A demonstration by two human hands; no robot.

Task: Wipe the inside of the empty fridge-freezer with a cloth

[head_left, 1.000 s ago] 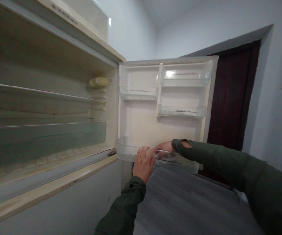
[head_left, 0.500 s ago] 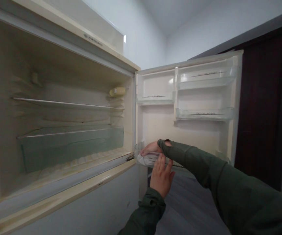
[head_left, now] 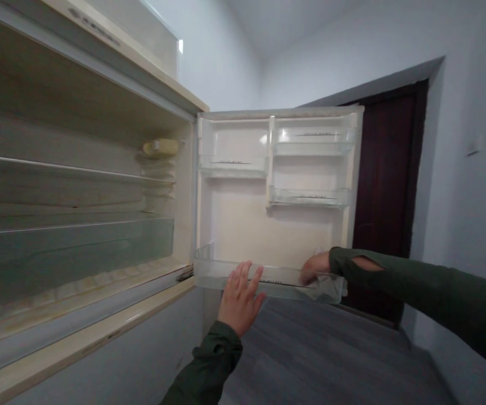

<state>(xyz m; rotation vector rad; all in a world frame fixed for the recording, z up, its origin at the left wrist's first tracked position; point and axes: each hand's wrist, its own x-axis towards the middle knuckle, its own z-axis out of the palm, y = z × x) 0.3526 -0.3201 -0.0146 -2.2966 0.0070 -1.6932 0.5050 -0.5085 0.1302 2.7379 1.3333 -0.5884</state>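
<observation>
Along the right end of the lowest bin (head_left: 213,274), I have the right hand (head_left: 316,267) dipped behind the clear front wall, fingers down at a crumpled pale cloth (head_left: 329,288). They blur through the plastic, so I cannot tell whether they pinch it or merely press. The cloth lies bunched toward the bin's right corner, apparently because the end wall confines it. Left of the bin's middle, my left hand (head_left: 242,298) is spread, gripping nothing, its fingers laid against the front wall and reaching the top edge; I judge that they brace the bin against the other hand's push. Above, three smaller bins (head_left: 310,197) line the fridge door (head_left: 234,219), which stands wide open, giving both arms room. Farther left is the fridge compartment (head_left: 57,135) with its clear drawer (head_left: 99,247); past the fridge door's right edge, a dark red room door (head_left: 386,185).
</observation>
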